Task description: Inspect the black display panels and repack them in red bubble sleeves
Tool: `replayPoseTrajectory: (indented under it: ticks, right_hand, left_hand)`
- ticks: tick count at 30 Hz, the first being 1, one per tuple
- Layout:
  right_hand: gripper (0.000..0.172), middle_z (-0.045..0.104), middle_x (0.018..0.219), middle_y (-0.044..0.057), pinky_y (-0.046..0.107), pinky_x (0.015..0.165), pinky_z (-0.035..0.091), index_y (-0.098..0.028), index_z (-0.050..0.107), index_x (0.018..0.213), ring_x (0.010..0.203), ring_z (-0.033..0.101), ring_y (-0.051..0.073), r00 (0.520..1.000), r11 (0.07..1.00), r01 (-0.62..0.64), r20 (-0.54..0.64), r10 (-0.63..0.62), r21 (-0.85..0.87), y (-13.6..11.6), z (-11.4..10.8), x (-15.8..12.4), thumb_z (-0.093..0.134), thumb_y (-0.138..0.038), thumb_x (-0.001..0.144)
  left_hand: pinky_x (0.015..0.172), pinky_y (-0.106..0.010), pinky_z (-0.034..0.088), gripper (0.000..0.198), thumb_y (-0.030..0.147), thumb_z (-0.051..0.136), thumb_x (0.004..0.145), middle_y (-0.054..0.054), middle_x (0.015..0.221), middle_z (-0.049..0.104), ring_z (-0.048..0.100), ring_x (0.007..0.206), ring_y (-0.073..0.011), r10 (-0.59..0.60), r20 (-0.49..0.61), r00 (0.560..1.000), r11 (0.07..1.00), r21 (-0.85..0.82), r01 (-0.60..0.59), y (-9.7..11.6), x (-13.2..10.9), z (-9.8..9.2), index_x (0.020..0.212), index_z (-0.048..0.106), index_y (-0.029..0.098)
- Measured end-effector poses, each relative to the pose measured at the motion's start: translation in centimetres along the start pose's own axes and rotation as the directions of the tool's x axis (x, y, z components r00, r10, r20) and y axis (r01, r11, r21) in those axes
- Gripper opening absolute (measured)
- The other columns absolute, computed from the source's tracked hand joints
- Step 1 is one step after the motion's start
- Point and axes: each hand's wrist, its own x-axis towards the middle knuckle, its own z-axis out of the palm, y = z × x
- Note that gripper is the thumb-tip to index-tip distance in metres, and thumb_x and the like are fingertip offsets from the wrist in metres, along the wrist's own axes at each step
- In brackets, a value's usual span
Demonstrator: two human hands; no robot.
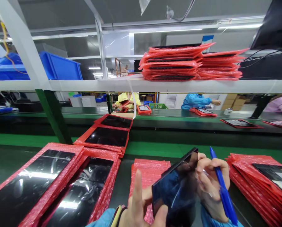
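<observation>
A glossy black screen panel (175,192) is tilted up in front of me, above a stack of red bubble-wrap bags (148,170). My left hand (141,209) grips its lower left edge, thumb over the front and index finger pointing up. At the panel's right edge is my right hand (212,184), with its fingertips touching the edge. A blue pen (222,189) is tucked in that same hand, its pointed end upward. What the right fingertips pinch at the edge is hard to make out.
On the left, black panels (81,195) lie on piled red bags. More stacked panels (108,136) stand behind them. A red pile (256,179) with a panel is at right. Overhead, a white shelf (103,85) carries red stacks (171,64) and blue bins (60,66). Co-workers (195,101) sit across the bench.
</observation>
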Motion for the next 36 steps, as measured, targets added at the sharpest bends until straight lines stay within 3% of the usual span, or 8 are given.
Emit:
replayPoseTrajectory:
  ticks: [6, 12, 17, 20, 24, 28, 32, 36]
  right_hand:
    - [0.032, 0.055, 0.064, -0.004, 0.031, 0.058, 0.044, -0.028, 0.051, 0.091, 0.066, 0.051, 0.018, 0.997, 0.992, -0.080, 0.006, 0.080, 0.102, 0.5, 0.5, 0.2, 0.075, -0.018, 0.072]
    - [0.032, 0.057, 0.066, -0.004, 0.036, 0.078, 0.046, -0.028, 0.054, 0.091, 0.078, 0.056, 0.019, 0.983, 0.974, -0.180, -0.011, 0.184, 0.137, 1.1, 0.3, 0.2, 0.078, -0.022, 0.070]
    - [0.034, 0.059, 0.066, -0.005, 0.044, 0.104, 0.034, -0.027, 0.055, 0.087, 0.080, 0.059, 0.018, 0.962, 0.959, -0.269, -0.024, 0.272, 0.086, 1.1, 0.1, 0.4, 0.082, -0.024, 0.065]
    - [0.036, 0.058, 0.066, -0.005, 0.046, 0.104, 0.032, -0.027, 0.055, 0.086, 0.084, 0.060, 0.020, 0.931, 0.929, -0.359, -0.038, 0.363, 0.089, 0.7, 0.2, 0.5, 0.083, -0.024, 0.063]
    - [0.037, 0.057, 0.068, -0.005, 0.041, 0.104, 0.032, -0.028, 0.056, 0.085, 0.100, 0.058, 0.022, 0.883, 0.881, -0.460, -0.050, 0.467, 0.112, 0.4, 0.3, 0.5, 0.084, -0.024, 0.061]
    - [0.033, 0.055, 0.067, -0.006, 0.035, 0.108, 0.030, -0.028, 0.057, 0.081, 0.094, 0.057, 0.017, 0.834, 0.827, -0.541, -0.028, 0.551, 0.156, 0.8, 0.1, 0.7, 0.082, -0.020, 0.062]
    - [0.035, 0.055, 0.064, -0.008, 0.032, 0.108, 0.033, -0.027, 0.061, 0.079, 0.077, 0.057, 0.013, 0.786, 0.773, -0.601, -0.030, 0.618, 0.203, 1.6, -0.3, 1.0, 0.084, -0.021, 0.054]
    - [0.042, 0.066, 0.075, -0.004, 0.035, 0.108, 0.037, -0.027, 0.064, 0.083, 0.090, 0.064, 0.020, 0.642, 0.666, -0.702, -0.180, 0.745, 0.253, 2.4, -0.4, 1.3, 0.082, -0.022, 0.046]
  left_hand:
    - [0.067, -0.031, 0.060, 0.086, 0.023, 0.068, 0.080, -0.008, 0.093, 0.075, 0.071, 0.068, -0.0218, -0.061, 0.035, 0.998, 0.998, 0.027, 0.060, -0.2, 0.0, 0.0, 0.153, 0.023, 0.032]
    - [0.083, -0.038, 0.058, 0.059, 0.028, 0.068, 0.081, -0.012, 0.100, 0.073, 0.071, 0.087, -0.0274, -0.082, 0.035, 0.996, 0.997, -0.010, 0.083, 0.1, 1.0, -0.1, 0.137, 0.053, 0.030]
    - [0.079, -0.029, 0.057, 0.050, 0.027, 0.054, 0.093, -0.006, 0.107, 0.072, 0.070, 0.084, -0.0189, -0.082, 0.182, 0.980, 0.980, -0.163, 0.113, 1.5, 3.6, -0.2, 0.141, 0.043, 0.035]
    - [0.088, -0.029, 0.053, 0.052, 0.025, 0.050, 0.095, -0.004, 0.111, 0.071, 0.068, 0.093, -0.0177, -0.094, 0.270, 0.958, 0.984, -0.121, 0.131, 2.0, 4.4, -0.8, 0.144, 0.038, 0.037]
    - [0.097, -0.030, 0.047, 0.045, 0.027, 0.050, 0.096, -0.002, 0.119, 0.066, 0.063, 0.103, -0.0179, -0.202, 0.291, 0.935, 0.963, -0.114, 0.244, 2.2, 4.9, -1.1, 0.139, 0.046, 0.035]
    - [0.103, -0.036, 0.041, 0.050, 0.031, 0.057, 0.091, -0.003, 0.126, 0.061, 0.059, 0.112, -0.0219, -0.194, 0.399, 0.896, 0.839, -0.406, 0.362, 2.2, 5.6, -1.0, 0.139, 0.045, 0.035]
    - [0.090, -0.038, 0.048, 0.062, 0.034, 0.060, 0.083, -0.004, 0.101, 0.066, 0.064, 0.091, -0.0212, -0.306, 0.481, 0.822, 0.588, -0.583, 0.561, 2.5, 6.3, -1.0, 0.143, 0.044, 0.030]
    - [0.076, -0.032, 0.049, 0.074, 0.029, 0.059, 0.078, 0.001, 0.076, 0.060, 0.060, 0.068, -0.0149, -0.416, 0.471, 0.778, 0.451, -0.636, 0.626, 2.9, 6.9, -1.1, 0.147, 0.036, 0.031]
